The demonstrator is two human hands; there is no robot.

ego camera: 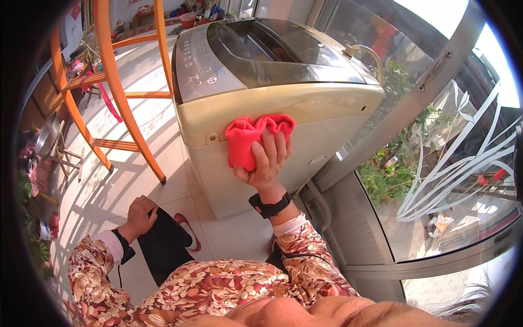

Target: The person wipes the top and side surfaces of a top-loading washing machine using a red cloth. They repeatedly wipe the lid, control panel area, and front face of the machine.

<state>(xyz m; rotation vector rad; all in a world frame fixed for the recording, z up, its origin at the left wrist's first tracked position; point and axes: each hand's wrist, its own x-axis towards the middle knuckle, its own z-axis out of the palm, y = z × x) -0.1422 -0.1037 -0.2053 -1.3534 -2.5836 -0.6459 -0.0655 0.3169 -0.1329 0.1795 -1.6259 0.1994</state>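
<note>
A bunched red cloth (pixel 245 143) is in my right hand (pixel 267 159), pressed against the side of a top-loading washing machine (pixel 278 98), just below its beige upper rim. My left hand (pixel 142 214) is loosely curled over my knee in black trousers, with no object visible in it; its fingertips are partly hidden. The machine's dark transparent lid (pixel 278 45) is down, and its grey control panel (pixel 204 69) with buttons faces up at the left. A hose (pixel 369 51) curves from the machine's back right corner.
An orange wooden ladder (pixel 118 90) stands left of the machine. A metal-framed glass door (pixel 445 163) with a white leaf pattern is at the right, with plants (pixel 388 175) behind it. A metal basin (pixel 47 135) rests on a stand at the far left.
</note>
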